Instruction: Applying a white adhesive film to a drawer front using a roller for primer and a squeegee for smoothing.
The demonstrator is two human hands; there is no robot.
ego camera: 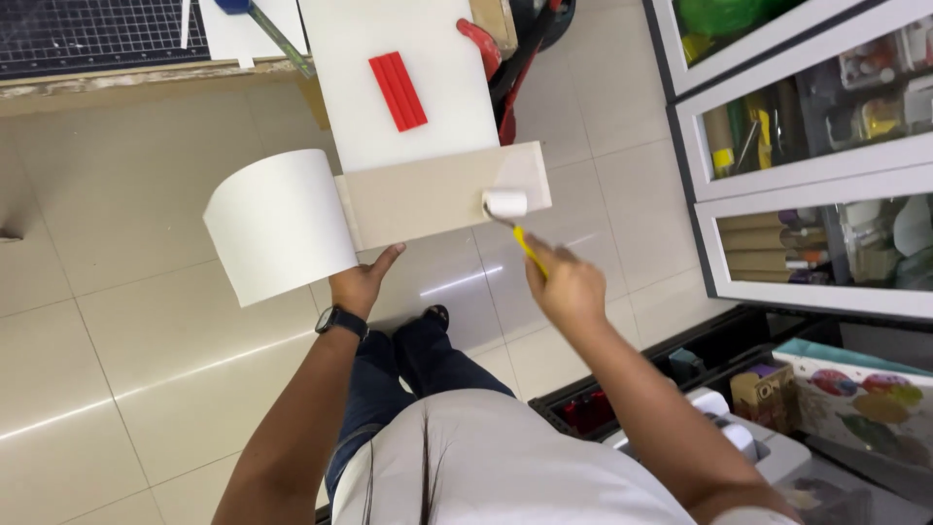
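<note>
Head view, looking straight down: the right hand (567, 289) is wrapped shut around the yellow handle (530, 252) of a small paint roller (505, 203), whose white sleeve sits on the beige board (428, 199) near its right-hand end. The left hand (362, 283) is under the board's near edge, fingers spread open and pressed up against it, a dark watch (340, 321) on the wrist. Off the board's left end, a white sheet (280, 224) curls into a loose roll, touching that end. Beyond the far edge of the board lies a white panel (408, 78) with a red ribbed strip (397, 91) near its middle. Pale floor tiles (126, 311) below, glass-fronted cabinets (807, 146) off to the right.
</note>
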